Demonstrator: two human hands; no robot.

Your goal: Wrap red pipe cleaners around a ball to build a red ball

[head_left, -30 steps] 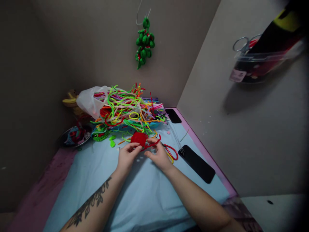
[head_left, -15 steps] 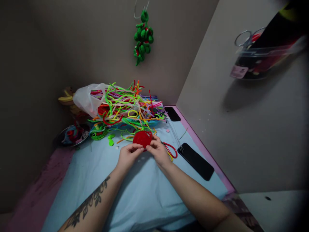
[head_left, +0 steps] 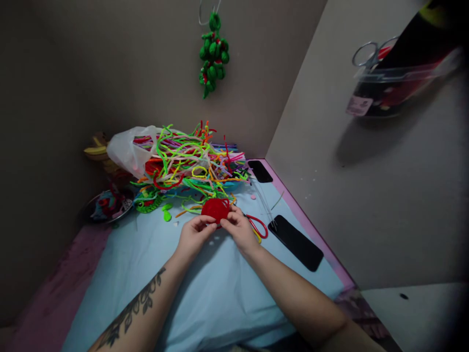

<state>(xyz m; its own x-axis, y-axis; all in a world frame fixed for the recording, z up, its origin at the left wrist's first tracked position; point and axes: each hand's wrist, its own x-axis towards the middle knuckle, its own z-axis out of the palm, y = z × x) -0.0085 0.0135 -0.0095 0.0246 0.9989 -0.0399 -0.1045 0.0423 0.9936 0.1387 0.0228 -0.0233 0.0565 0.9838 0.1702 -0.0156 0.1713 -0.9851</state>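
Observation:
A round red pipe-cleaner piece [head_left: 215, 209] is held up over the light blue cloth [head_left: 205, 293] between both hands. My left hand [head_left: 193, 237] pinches its lower left edge with thumb and fingers closed. My right hand [head_left: 239, 230] pinches its lower right edge, fingers closed on it. Just behind it lies a big tangled pile of coloured pipe cleaners [head_left: 186, 161], mostly green, orange and pink.
Scissors with red and yellow handles [head_left: 257, 227] lie right of my right hand, beside a black phone [head_left: 295, 242]. A second black phone [head_left: 260, 171] is near the corner. A metal bowl [head_left: 108, 205] sits at left, a white plastic bag [head_left: 126, 151] behind. A green ornament [head_left: 211, 51] hangs on the wall.
The loose red strand that stuck out to the right has been drawn in against the red piece. My right hand has moved left, closer to my left hand.

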